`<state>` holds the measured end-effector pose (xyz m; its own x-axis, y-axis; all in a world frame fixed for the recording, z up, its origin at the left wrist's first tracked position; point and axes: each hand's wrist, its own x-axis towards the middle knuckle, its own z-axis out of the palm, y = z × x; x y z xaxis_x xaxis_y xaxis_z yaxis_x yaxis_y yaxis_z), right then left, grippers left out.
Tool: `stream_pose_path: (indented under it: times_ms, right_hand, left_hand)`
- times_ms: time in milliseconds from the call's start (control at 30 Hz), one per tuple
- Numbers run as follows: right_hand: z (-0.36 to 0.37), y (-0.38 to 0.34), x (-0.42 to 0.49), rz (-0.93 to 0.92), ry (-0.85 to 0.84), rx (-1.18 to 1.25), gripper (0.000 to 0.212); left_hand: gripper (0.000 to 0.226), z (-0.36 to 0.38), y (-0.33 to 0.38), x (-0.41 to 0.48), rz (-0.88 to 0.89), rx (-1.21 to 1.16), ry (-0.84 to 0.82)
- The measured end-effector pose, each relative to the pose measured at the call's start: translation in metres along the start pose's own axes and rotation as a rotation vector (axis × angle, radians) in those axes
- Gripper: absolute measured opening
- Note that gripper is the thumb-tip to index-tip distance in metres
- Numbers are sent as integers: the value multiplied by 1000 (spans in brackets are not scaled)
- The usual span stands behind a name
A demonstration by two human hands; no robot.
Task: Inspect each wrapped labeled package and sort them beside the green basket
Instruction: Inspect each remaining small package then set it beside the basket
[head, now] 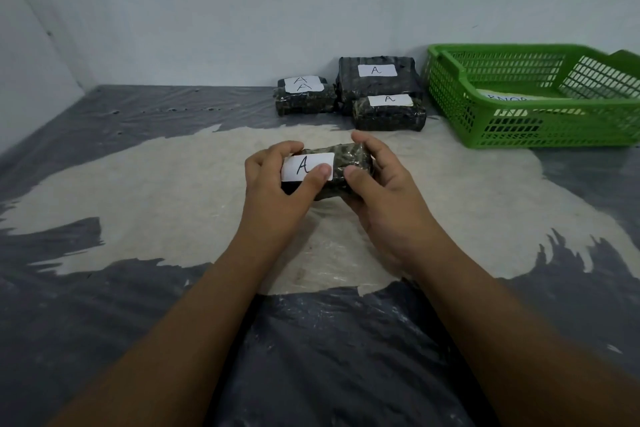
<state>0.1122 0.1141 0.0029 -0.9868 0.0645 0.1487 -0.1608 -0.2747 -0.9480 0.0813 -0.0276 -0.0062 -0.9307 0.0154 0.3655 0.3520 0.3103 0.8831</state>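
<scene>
**Step in hand (judged): label check on one pkg before placement.**

1. Near: both forearms reach fwd over the plastic-covered table.
2. Held item: a small dark wrapped package, at table centre. Whether it touches the surface, cannot tell.
3. Grip:
   - The left hand is curled round the pkg's 9 o'clock end, thumb lying on the white label.
   - The right hand is curled round the 3 o'clock end, fingers over the top, thumb on the near face.
4. The label faces up and reads "A".
5. Recommended: slide the L thumb off the label for a full read. Roll the pkg between both hands to check the wrap. The film looks slick, so hold firm.
6. Far, at 12–1 o'clock of the held pkg, three A-marked pkgs sit grouped:
   - left small package
   - front small package
   - large package, behind
7. The green basket stands at 2 o'clock, just beside the group. It holds a white item, lettering unreadable.
8. Likely destination: the A group. Set down label-up, w/o nudging neighbours.
</scene>
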Motion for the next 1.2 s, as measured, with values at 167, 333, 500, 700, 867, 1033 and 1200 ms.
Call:
stream_pose_path:
  times_ms: [167,333,500,700,867,1033,1200]
  right_hand:
    - [1,-1,1,27,32,99,26]
    - [1,-2,1,48,50,45,21]
    - [4,-1,-3,9,39,-10,12]
    - [5,4,-2,11,38,-62,9]
    - [4,8,-1,-40,111,-187,14]
    - [3,10,-1,-69,154,-291,7]
    - [-3,4,-2,-135,215,-258,8]
  left_hand:
    - [46,1,-2,-2,74,61,-69]
    - [57,-1,-4,-3,117,101,-89]
    - [43,1,-3,-3,136,100,-43]
    - [29,3,-3,-2,148,178,13]
    - [6,4,-3,-3,215,145,42]
    - [13,7,-3,-4,259,139,33]
    - [42,4,2,-6,71,-30,47]
